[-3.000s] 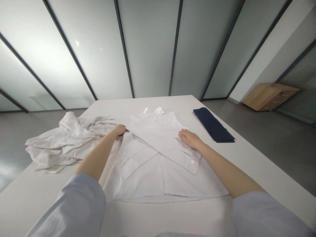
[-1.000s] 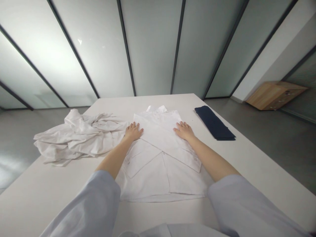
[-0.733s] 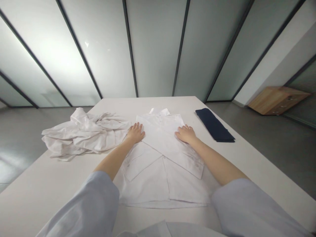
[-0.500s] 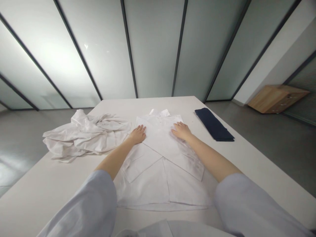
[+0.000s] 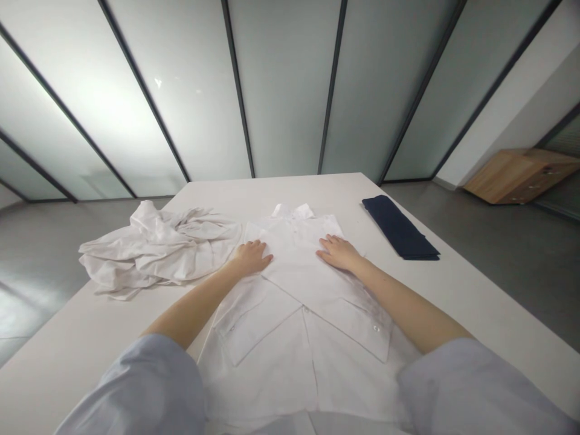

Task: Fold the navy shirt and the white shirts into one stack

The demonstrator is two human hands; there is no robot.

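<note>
A white button-up shirt lies front up on the table, its collar at the far end. Both sleeves are folded inward across the front, so their cuffs slant toward the lower left and lower right. My left hand rests flat on the shirt's left side below the shoulder, fingers stretched out. On the opposite side my right hand lies flat with its fingers spread, pressing on the cloth. Part of the shirt's near hem is hidden by my own clothing at the bottom.
A crumpled heap of white cloth lies on the table to the left. Folded dark navy cloth sits near the right edge of the white table. Beyond stand frosted glass panels and a wooden cabinet.
The shirt has slid toward me, its hem now passing under my clothing at the bottom. Both hands have come slightly nearer with it, still flat on the cloth.
</note>
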